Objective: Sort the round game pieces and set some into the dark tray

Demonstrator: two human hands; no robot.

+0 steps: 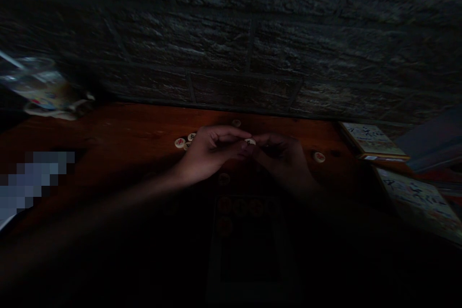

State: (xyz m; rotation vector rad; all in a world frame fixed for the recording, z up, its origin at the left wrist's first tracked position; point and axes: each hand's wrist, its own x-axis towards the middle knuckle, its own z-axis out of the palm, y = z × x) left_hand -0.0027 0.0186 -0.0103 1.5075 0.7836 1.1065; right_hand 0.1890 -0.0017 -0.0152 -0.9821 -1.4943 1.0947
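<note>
My left hand point(207, 154) and my right hand point(283, 156) meet over the middle of a wooden table. A round, pale Chinese chess piece point(250, 142) with a dark character is pinched between the fingertips of both. Just left of my left hand lie several more pieces, among them one with a red character point(180, 143). Below my hands, in deep shadow, a shallow tray point(212, 260) holds several pieces near its far end, such as a red-marked piece point(225, 204). A dim single piece point(224, 179) lies between my hands and the tray.
A red-marked piece point(319, 157) lies right of my right hand, and another piece point(236, 123) near the wall. Two illustrated boxes or books point(373, 139) are at the right. A plastic cup point(46, 84) stands at the far left. A stone-block wall point(224, 48) bounds the table's back.
</note>
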